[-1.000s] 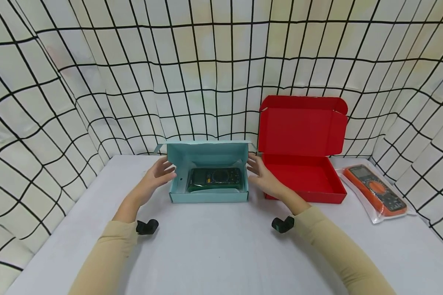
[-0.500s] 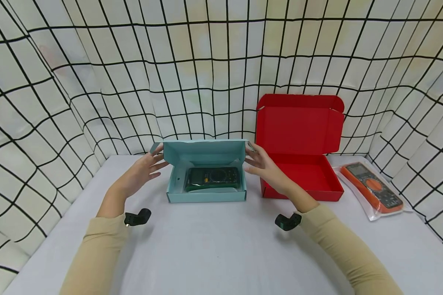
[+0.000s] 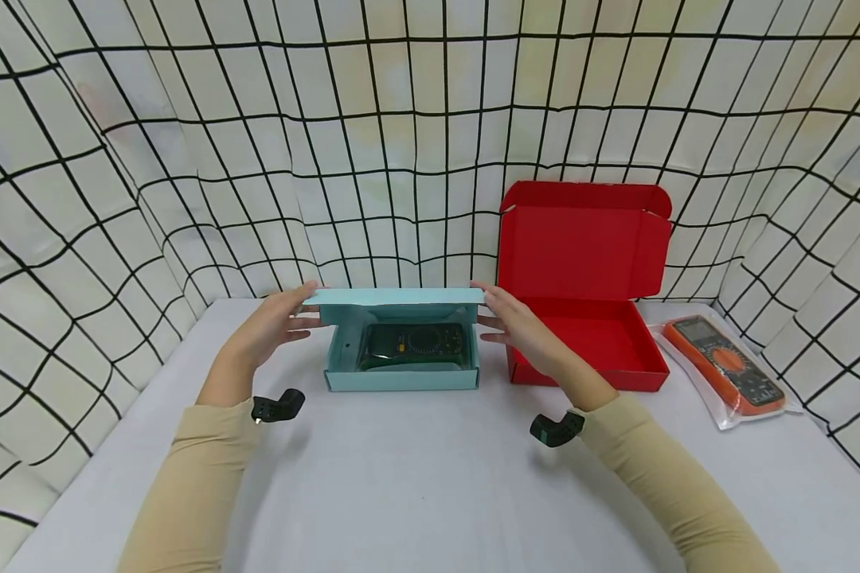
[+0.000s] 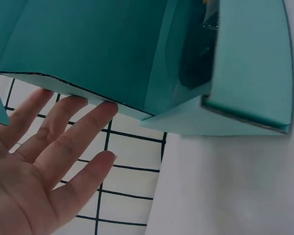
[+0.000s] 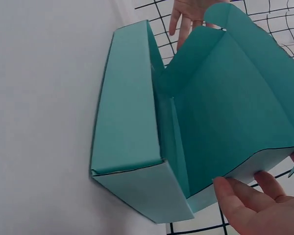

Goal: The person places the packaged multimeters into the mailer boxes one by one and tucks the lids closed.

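Turquoise box point(image 3: 401, 381) on the table point(image 3: 401, 485) lies at about three o'clock from left hand point(image 3: 267, 328), nine from right hand point(image 3: 521, 333), its long axis between them, both equally near, spread fingers touching its lid point(image 3: 396, 298)

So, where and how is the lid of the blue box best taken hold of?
Probably the lid is best held by its two side walls, left hand from the left and right hand from the right, squeezing lightly: it leans partway over the blue box, with both sides exposed.
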### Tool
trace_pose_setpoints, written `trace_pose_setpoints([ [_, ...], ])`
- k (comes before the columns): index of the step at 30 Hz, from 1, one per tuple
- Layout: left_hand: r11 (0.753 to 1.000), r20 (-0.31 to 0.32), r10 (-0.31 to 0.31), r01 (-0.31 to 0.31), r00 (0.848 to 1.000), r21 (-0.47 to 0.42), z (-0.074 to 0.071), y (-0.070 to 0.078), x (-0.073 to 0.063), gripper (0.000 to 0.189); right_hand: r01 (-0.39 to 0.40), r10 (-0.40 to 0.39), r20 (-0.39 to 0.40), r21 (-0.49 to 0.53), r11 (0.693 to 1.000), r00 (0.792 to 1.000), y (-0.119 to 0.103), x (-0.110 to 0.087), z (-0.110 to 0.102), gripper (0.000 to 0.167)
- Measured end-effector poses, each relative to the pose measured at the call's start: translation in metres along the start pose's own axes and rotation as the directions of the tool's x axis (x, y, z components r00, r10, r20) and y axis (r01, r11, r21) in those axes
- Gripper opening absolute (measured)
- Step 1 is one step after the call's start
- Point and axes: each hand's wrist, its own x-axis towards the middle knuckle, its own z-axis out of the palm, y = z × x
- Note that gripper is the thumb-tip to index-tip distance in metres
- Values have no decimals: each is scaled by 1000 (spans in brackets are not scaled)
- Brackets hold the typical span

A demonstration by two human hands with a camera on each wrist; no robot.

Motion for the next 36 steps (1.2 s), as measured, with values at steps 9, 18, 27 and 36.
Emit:
trace_pose_setpoints([
  [9,998,-12,49,-50,999,-48,5,-15,3,67,21,-20,-18,44,999,1000,11,-1,2,58],
  [18,991,-32,60,-63,998,-120,10,-36,3,65,14,-13,-22,30,999,1000,29,4,13,59],
  [27,995,-67,84,-88,994,-55,6,-46,-1,63,12,-10,-33,54,998,999,36,9,25,59],
  [36,998,-87,56,-57,995,-2,5,-48,-4,67,-5,7,-41,46,999,999,39,4,30,56],
])
